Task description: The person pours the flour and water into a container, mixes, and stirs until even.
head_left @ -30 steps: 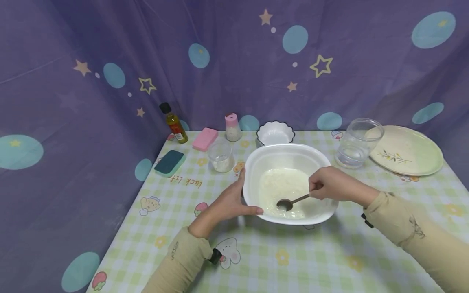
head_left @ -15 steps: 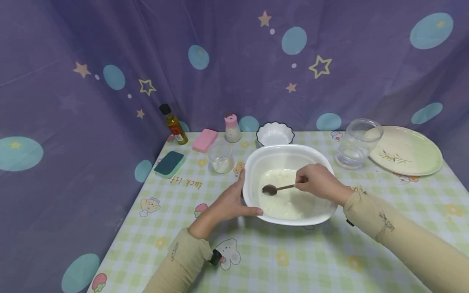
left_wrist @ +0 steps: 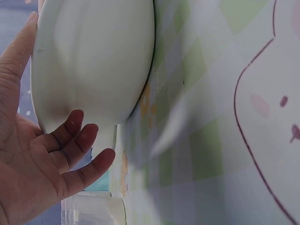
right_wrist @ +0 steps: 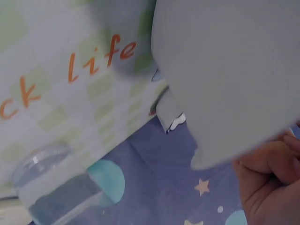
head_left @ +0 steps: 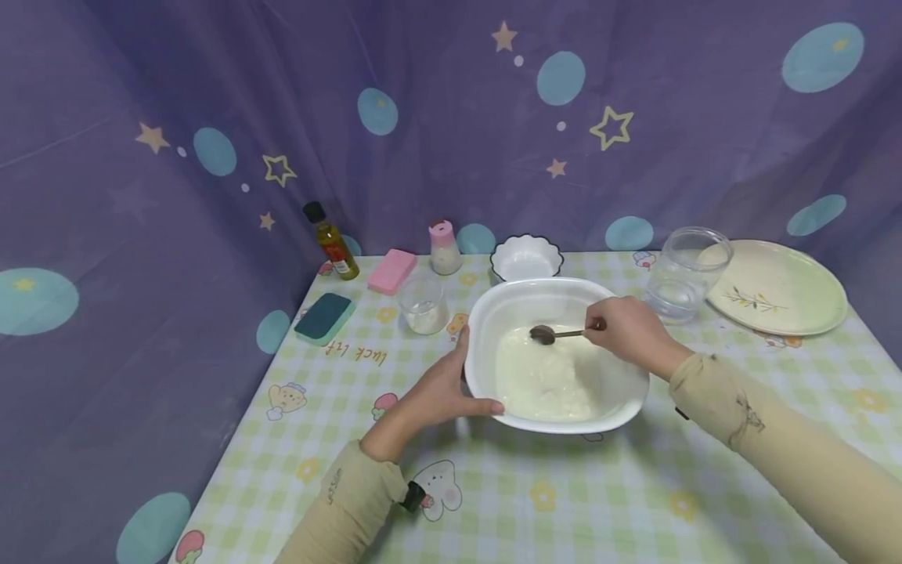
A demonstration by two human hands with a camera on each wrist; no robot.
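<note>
A white square-ish bowl [head_left: 493,313] holding a milky white liquid stands mid-table. My left hand [head_left: 440,388] cups its left rim, thumb along the near edge and fingers against the outer wall; the left wrist view shows the bowl's side [left_wrist: 93,61] against that hand [left_wrist: 37,154]. My right hand [head_left: 623,329] pinches the handle of a metal spoon [head_left: 553,334], whose head lies at the far side of the liquid. In the right wrist view only the bowl's outer wall [right_wrist: 229,75] and part of the hand [right_wrist: 267,187] show.
Behind the bowl stand a small white scalloped dish [head_left: 527,257], a pink-capped shaker [head_left: 444,247], a small glass [head_left: 423,304], a pink sponge [head_left: 392,271], a teal sponge [head_left: 324,317] and an oil bottle [head_left: 331,241]. At the right are a clear jar [head_left: 683,272] and a plate [head_left: 778,286].
My right hand has swept the spoon through the liquid, from the near side to the left, then to the far side of the bowl. The left hand has stayed on the rim.
</note>
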